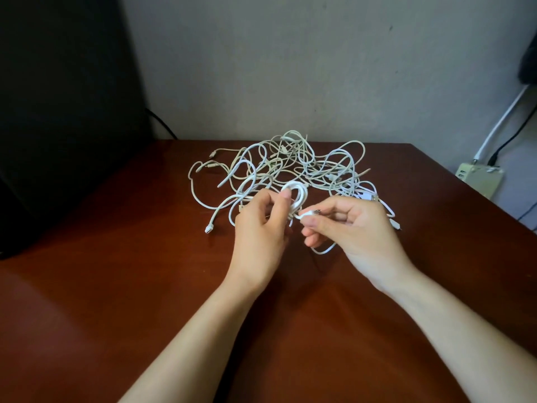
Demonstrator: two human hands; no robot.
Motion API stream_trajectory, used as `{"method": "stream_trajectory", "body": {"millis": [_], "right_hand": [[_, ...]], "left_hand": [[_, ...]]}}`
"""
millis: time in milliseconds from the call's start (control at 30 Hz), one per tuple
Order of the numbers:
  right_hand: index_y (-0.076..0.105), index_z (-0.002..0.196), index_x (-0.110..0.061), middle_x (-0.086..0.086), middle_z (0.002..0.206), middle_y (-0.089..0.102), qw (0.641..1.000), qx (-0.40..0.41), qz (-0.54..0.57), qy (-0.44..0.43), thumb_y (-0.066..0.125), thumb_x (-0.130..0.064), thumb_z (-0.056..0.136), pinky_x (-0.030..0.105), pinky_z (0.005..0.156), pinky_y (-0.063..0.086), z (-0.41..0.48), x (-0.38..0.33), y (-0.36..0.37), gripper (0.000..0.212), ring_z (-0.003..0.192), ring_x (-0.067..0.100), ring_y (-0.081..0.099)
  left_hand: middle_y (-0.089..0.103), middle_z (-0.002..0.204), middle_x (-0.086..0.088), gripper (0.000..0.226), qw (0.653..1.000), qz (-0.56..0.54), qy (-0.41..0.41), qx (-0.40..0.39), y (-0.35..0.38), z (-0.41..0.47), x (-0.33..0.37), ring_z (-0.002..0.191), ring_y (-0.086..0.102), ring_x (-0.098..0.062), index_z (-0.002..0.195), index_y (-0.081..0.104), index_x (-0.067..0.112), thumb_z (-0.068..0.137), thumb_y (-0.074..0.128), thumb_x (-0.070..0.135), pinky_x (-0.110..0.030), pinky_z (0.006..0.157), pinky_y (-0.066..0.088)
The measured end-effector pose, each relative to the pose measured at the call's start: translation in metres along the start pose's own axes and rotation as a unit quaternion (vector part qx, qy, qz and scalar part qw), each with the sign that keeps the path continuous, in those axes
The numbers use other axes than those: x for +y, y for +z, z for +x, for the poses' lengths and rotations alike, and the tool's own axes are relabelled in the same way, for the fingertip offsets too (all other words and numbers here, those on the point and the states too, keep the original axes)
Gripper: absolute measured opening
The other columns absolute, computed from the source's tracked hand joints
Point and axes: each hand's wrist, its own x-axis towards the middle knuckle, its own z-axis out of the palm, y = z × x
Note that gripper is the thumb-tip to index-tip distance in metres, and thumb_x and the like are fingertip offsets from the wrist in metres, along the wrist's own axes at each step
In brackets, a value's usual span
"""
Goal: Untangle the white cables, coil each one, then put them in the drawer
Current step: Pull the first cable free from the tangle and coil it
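Over the desk [130,286], just in front of the tangle [293,161], both forearms reach in. My left hand [261,228] pinches a small coil [299,196] upright, thumb on top. My right hand [357,225] pinches its plug end [312,212], fingers curled, slack looping below.

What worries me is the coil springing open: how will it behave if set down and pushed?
Likely springs loose once released: only the left hand pinches the coil together. Probably light and floppy, like the tail sagging below the right hand, so a push may deform it.
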Motion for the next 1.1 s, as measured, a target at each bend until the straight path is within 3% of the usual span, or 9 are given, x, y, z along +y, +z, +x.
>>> {"method": "stream_trajectory", "body": {"millis": [233, 400, 600, 767, 967, 1100], "right_hand": [[0.058, 0.058, -0.008, -0.001, 0.046, 0.057, 0.998, 0.012, -0.055, 0.009, 0.064, -0.009, 0.084, 0.014, 0.051, 0.046, 0.002, 0.000, -0.003, 0.027, 0.042, 0.009, 0.053], [0.055, 0.058, -0.009, -0.002, 0.046, 0.054, 0.996, -0.020, -0.072, 0.056, 0.060, -0.015, 0.088, 0.014, 0.055, 0.044, 0.004, -0.003, -0.008, 0.031, 0.044, 0.008, 0.051], [0.054, 0.052, -0.010, 0.004, 0.044, 0.051, 0.989, -0.047, -0.093, 0.108, 0.060, -0.018, 0.088, 0.014, 0.047, 0.038, 0.003, -0.010, -0.017, 0.038, 0.041, 0.008, 0.047], [0.059, 0.058, -0.011, -0.002, 0.044, 0.053, 0.983, -0.036, -0.116, 0.135, 0.065, -0.018, 0.086, 0.013, 0.044, 0.036, 0.004, -0.008, -0.021, 0.029, 0.039, 0.008, 0.047], [0.062, 0.064, -0.003, 0.000, 0.043, 0.055, 0.985, -0.017, -0.128, 0.116, 0.068, -0.015, 0.083, 0.011, 0.041, 0.037, 0.005, -0.007, -0.021, 0.024, 0.035, 0.007, 0.046], [0.058, 0.057, -0.005, -0.001, 0.041, 0.053, 0.987, 0.031, -0.139, 0.070, 0.073, -0.022, 0.074, 0.012, 0.042, 0.038, 0.005, -0.005, -0.021, 0.028, 0.036, 0.006, 0.044]], "left_hand": [[0.056, 0.064, -0.014, 0.029, 0.993, 0.094, 0.073, -0.009, 0.000, -0.005, 0.003, 0.056, 0.041, -0.012, 0.072, 0.053, 0.011, 0.096, 0.054, 0.027, -0.032, 0.056, 0.037], [0.064, 0.066, -0.004, 0.025, 0.978, 0.162, 0.132, -0.013, -0.001, -0.006, 0.001, 0.061, 0.051, -0.015, 0.076, 0.058, 0.008, 0.095, 0.056, 0.025, -0.015, 0.053, 0.034], [0.059, 0.068, 0.004, 0.022, 0.965, 0.184, 0.182, -0.049, -0.001, -0.007, 0.001, 0.065, 0.051, -0.009, 0.080, 0.055, 0.013, 0.095, 0.050, 0.028, -0.013, 0.058, 0.035], [0.046, 0.059, 0.013, 0.024, 0.959, 0.186, 0.200, -0.073, -0.001, -0.006, 0.001, 0.059, 0.044, 0.001, 0.072, 0.042, 0.029, 0.096, 0.047, 0.027, -0.008, 0.058, 0.030], [0.035, 0.057, 0.008, 0.034, 0.970, 0.144, 0.175, -0.090, 0.001, -0.006, 0.000, 0.055, 0.031, -0.007, 0.069, 0.041, 0.010, 0.097, 0.041, 0.030, -0.017, 0.052, 0.028], [0.036, 0.055, 0.011, 0.035, 0.981, 0.096, 0.128, -0.112, 0.002, -0.007, 0.003, 0.053, 0.033, -0.007, 0.069, 0.040, 0.014, 0.101, 0.040, 0.028, -0.031, 0.052, 0.035]]}}
